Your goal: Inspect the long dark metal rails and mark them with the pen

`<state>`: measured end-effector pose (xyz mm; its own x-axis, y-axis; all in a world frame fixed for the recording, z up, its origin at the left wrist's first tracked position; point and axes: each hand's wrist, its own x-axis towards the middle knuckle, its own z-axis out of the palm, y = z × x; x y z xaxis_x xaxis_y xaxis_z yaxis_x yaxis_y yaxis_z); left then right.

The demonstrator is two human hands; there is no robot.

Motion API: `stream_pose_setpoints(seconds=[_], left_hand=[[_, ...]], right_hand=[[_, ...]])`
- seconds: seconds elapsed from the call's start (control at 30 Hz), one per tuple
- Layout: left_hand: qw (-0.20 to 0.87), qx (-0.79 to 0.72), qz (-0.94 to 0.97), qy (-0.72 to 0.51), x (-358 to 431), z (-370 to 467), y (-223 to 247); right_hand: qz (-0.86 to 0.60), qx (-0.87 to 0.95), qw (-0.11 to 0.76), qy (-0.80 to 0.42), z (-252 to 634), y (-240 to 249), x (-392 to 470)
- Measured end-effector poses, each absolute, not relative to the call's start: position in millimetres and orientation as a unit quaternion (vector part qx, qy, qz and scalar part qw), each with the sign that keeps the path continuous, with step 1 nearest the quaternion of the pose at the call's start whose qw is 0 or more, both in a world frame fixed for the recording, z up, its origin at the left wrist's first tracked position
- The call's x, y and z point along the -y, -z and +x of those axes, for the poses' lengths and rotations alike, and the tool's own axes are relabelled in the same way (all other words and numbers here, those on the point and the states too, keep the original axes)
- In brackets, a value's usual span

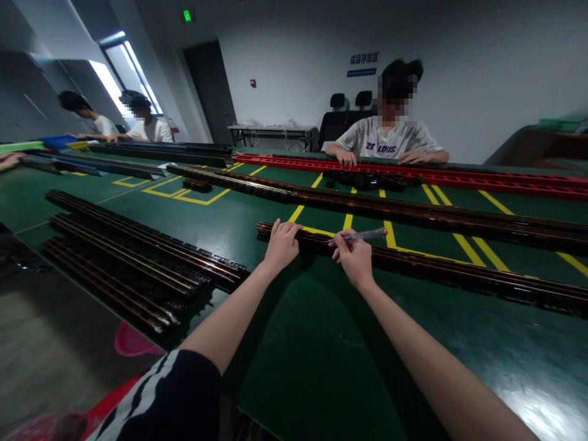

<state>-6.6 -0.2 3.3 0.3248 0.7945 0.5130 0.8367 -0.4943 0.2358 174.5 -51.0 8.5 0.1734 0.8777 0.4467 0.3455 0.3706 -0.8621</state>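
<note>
Left hand (pixel 282 244) on rail (pixel 427 262), grip unclear; right hand (pixel 356 258) pinching tool (pixel 370 234), tip over rail; work seemingly underway, done and remaining portions indistinguishable

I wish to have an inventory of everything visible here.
near rail: 1, dark, front to right
left rails: 3, dark, near-left table edge
middle rails: unclear, dark, mid-table
red rails: unclear, red, far side
pen-like tool: 1, greyish, in right hand
table: 1, green, centre
lines: several, yellow, on table
co-workers: 3, whitish tops, far side
door: 1, grey, back wall
exit sign: 1, green, upper left
chair headrests: 2, black, far centre
round item: 1, pink, lower left
sleeve: 1, navy, white-striped, lower left
left hand: 1, bare, on near rail
right hand: 1, bare, holding pen-like tool
</note>
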Motion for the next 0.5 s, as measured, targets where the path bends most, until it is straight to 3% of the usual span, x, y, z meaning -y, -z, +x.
stream_pose_setpoints(seconds=[0.5], left_hand=[[0.044,0.462,-0.851,0.247,0.2,-5.5,0.7]], right_hand=[[-0.522,0.617,0.552,-0.204,174.4,-8.9,51.9]])
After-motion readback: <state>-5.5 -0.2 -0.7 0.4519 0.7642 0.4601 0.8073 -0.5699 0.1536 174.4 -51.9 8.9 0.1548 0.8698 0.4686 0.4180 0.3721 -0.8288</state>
